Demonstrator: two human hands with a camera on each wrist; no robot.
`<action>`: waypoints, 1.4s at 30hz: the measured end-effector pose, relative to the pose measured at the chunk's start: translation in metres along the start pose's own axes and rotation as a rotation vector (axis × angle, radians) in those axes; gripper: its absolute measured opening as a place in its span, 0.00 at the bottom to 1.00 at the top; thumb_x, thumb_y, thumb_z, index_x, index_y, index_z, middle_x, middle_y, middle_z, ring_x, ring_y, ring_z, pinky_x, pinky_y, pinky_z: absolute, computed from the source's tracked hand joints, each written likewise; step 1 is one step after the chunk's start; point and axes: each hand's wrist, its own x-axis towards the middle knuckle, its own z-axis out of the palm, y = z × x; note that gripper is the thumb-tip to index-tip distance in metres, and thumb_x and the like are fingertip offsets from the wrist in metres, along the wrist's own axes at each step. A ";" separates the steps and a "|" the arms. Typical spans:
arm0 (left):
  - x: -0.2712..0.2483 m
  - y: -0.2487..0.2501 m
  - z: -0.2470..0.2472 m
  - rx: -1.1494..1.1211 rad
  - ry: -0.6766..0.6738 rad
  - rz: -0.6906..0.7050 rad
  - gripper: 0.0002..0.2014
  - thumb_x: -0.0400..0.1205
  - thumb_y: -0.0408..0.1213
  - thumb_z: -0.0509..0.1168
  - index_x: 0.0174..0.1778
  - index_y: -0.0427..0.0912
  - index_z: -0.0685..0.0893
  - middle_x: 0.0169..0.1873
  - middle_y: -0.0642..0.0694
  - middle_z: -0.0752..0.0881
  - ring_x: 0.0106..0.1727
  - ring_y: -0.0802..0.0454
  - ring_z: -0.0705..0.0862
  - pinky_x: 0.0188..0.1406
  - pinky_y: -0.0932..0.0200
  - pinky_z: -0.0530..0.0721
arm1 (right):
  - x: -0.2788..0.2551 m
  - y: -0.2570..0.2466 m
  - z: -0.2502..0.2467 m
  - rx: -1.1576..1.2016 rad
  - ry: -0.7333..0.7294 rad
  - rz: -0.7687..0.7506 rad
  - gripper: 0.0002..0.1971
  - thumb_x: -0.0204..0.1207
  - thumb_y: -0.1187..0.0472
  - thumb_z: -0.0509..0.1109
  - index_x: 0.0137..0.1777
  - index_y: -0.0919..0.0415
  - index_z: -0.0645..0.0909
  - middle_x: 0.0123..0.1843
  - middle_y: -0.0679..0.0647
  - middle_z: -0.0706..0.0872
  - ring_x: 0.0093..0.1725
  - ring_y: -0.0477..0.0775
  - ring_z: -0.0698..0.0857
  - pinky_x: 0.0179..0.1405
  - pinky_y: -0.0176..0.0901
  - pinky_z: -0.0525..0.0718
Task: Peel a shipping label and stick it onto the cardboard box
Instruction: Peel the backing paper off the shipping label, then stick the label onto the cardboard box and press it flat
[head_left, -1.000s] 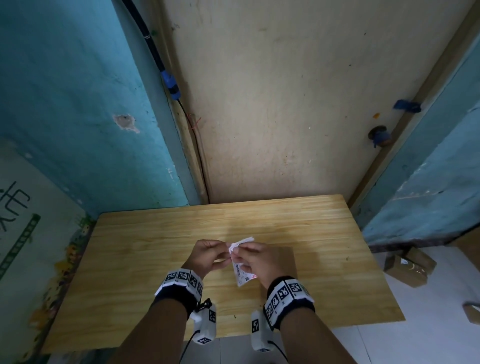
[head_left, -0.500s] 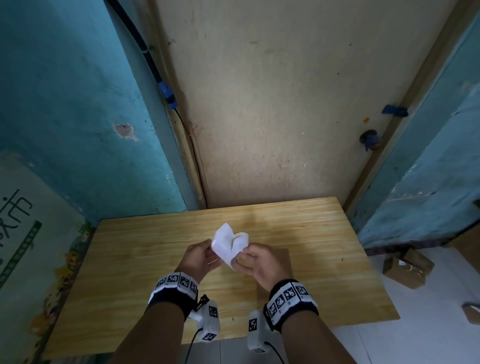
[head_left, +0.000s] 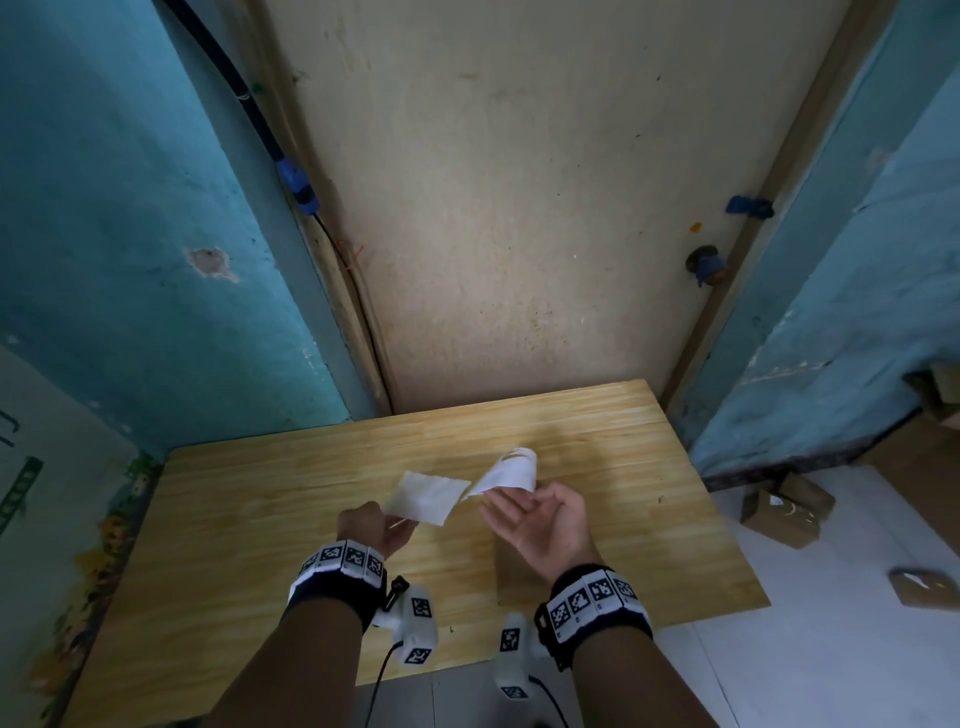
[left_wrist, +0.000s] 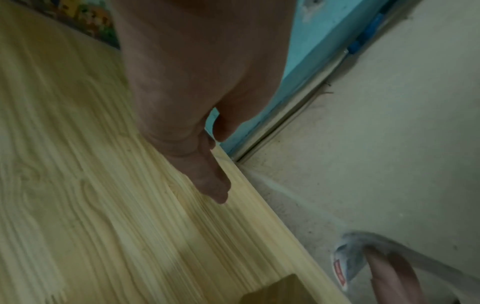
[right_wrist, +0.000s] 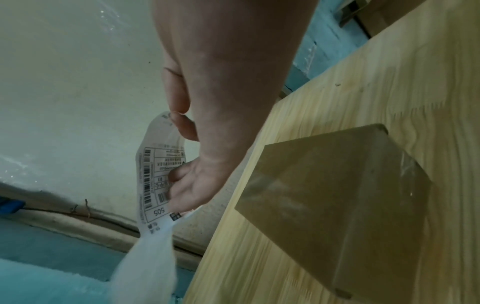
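Curled barcoded shipping label (right_wrist: 155, 176)

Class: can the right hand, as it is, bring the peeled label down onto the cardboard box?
Probably yes. The right hand holds the shipping label just above the cardboard box, whose top is bare. Only the backing sheet, in the left hand, looks attached at one corner.
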 end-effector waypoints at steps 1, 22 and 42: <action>0.006 -0.006 -0.001 0.125 0.057 0.047 0.22 0.84 0.51 0.62 0.56 0.33 0.87 0.45 0.46 0.93 0.51 0.48 0.90 0.49 0.60 0.86 | -0.002 -0.002 0.001 -0.020 0.003 0.000 0.06 0.72 0.71 0.60 0.46 0.67 0.77 0.40 0.66 0.87 0.64 0.74 0.86 0.72 0.77 0.77; -0.021 -0.010 0.053 0.398 -0.573 0.663 0.06 0.76 0.28 0.75 0.41 0.42 0.87 0.41 0.48 0.89 0.45 0.50 0.88 0.52 0.51 0.87 | -0.011 -0.010 0.000 -0.381 -0.038 0.104 0.17 0.80 0.64 0.70 0.65 0.74 0.84 0.68 0.68 0.88 0.72 0.63 0.85 0.78 0.58 0.76; -0.035 -0.033 0.084 0.393 -0.638 0.319 0.20 0.66 0.13 0.75 0.46 0.39 0.87 0.43 0.44 0.93 0.47 0.44 0.91 0.44 0.49 0.90 | -0.005 -0.027 -0.058 -1.104 0.303 -0.277 0.16 0.70 0.78 0.73 0.54 0.62 0.82 0.44 0.60 0.93 0.30 0.53 0.88 0.34 0.47 0.88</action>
